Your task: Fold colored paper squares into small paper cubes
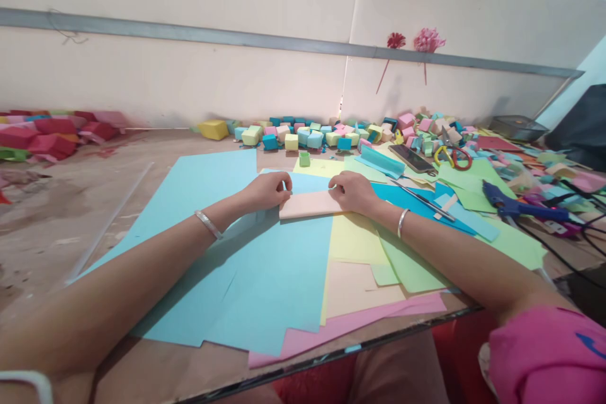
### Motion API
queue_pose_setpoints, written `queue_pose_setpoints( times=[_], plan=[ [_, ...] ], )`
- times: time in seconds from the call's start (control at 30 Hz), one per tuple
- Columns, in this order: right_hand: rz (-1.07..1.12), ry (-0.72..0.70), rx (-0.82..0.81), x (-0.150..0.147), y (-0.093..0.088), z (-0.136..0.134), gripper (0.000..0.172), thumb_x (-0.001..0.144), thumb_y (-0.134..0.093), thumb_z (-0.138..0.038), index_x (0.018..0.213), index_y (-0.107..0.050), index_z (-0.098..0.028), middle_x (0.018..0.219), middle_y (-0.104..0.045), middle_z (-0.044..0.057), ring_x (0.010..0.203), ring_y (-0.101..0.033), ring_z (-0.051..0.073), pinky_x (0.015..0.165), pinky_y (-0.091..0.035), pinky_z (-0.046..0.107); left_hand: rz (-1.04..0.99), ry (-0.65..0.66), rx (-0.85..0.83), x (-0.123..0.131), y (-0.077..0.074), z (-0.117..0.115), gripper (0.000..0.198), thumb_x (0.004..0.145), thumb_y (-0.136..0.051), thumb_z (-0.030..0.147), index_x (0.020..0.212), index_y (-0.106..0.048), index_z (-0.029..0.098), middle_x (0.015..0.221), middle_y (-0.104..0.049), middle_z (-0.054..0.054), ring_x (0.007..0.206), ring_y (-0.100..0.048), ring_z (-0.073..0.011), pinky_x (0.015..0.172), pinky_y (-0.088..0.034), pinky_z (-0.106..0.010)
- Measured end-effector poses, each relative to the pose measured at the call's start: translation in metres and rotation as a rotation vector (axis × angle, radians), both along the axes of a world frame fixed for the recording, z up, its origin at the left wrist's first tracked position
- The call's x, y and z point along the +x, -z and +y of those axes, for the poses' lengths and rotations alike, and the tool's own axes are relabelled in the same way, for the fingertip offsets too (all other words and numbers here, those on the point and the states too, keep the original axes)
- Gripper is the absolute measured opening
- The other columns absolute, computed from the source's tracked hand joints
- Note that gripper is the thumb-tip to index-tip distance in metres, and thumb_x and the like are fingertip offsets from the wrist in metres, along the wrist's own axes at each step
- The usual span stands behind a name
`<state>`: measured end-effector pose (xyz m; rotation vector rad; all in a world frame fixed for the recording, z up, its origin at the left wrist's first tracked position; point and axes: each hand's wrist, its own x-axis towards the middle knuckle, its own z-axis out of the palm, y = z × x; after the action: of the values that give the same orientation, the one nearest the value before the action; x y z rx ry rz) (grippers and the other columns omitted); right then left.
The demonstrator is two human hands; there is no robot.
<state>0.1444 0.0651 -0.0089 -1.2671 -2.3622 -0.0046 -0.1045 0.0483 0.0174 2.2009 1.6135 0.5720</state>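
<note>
A folded strip of pale peach paper (307,205) lies on top of large light-blue sheets (265,265) in the middle of the table. My left hand (267,190) pinches the strip's left end with curled fingers. My right hand (354,192) presses down on its right end, fingers bent over the edge. Each wrist wears a silver bangle. Yellow, green, peach and pink sheets (360,278) fan out under my right forearm.
Several small coloured paper boxes (307,132) line the wall. Red and pink boxes (47,132) pile at far left. A phone (411,158), scissors (452,154), a blue glue gun (521,207) with cables, and a metal ruler (423,199) lie to the right.
</note>
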Motion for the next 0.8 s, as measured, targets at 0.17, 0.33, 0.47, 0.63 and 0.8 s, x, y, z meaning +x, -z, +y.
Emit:
queue_pose_setpoints(
  times=[0.17, 0.33, 0.47, 0.63, 0.8],
  plan=[
    [-0.224, -0.019, 0.009, -0.004, -0.013, -0.009, 0.02, 0.083, -0.052, -0.023, 0.08, -0.072, -0.019, 0.083, -0.064, 0.009, 0.078, -0.058, 0.02, 0.058, -0.032, 0.028, 0.0, 0.068, -0.015, 0.001, 0.002, -0.001, 0.013, 0.067, -0.056, 0.023, 0.07, -0.069, 0.023, 0.051, -0.053, 0.003, 0.051, -0.047, -0.0144, 0.053, -0.033, -0.025],
    [-0.439, -0.055, 0.002, -0.005, -0.027, -0.013, 0.024, 0.083, -0.049, -0.021, 0.079, -0.072, -0.017, 0.084, -0.063, 0.011, 0.082, -0.058, 0.021, 0.059, -0.033, 0.028, 0.024, 0.113, -0.043, -0.001, 0.0, -0.001, 0.024, 0.068, -0.053, 0.021, 0.077, -0.075, 0.021, 0.055, -0.054, 0.003, 0.054, -0.046, -0.0129, 0.056, -0.035, -0.024],
    [-0.494, -0.05, -0.006, -0.005, -0.031, -0.016, 0.027, 0.085, -0.046, -0.02, 0.084, -0.072, -0.017, 0.088, -0.063, 0.011, 0.086, -0.058, 0.022, 0.06, -0.034, 0.028, 0.095, 0.165, -0.032, -0.004, 0.002, 0.002, 0.041, 0.069, -0.048, 0.014, 0.093, -0.079, 0.025, 0.065, -0.057, 0.001, 0.059, -0.049, -0.0125, 0.06, -0.038, -0.023],
    [-0.522, -0.038, -0.008, -0.009, -0.033, -0.019, 0.027, 0.087, -0.046, -0.022, 0.089, -0.072, -0.017, 0.091, -0.064, 0.012, 0.093, -0.057, 0.023, 0.06, -0.035, 0.028, 0.23, 0.197, 0.087, -0.002, 0.003, 0.002, 0.034, 0.076, -0.053, 0.02, 0.095, -0.079, 0.028, 0.074, -0.058, -0.002, 0.067, -0.053, -0.0151, 0.064, -0.041, -0.025],
    [-0.525, -0.046, -0.025, -0.007, -0.033, -0.017, 0.025, 0.087, -0.047, -0.022, 0.089, -0.072, -0.018, 0.093, -0.064, 0.01, 0.09, -0.058, 0.02, 0.059, -0.034, 0.026, 0.301, 0.31, 0.085, 0.008, -0.012, 0.003, 0.024, 0.077, -0.058, 0.025, 0.091, -0.077, 0.022, 0.089, -0.065, -0.005, 0.075, -0.059, -0.0155, 0.07, -0.044, -0.025]
  ],
)
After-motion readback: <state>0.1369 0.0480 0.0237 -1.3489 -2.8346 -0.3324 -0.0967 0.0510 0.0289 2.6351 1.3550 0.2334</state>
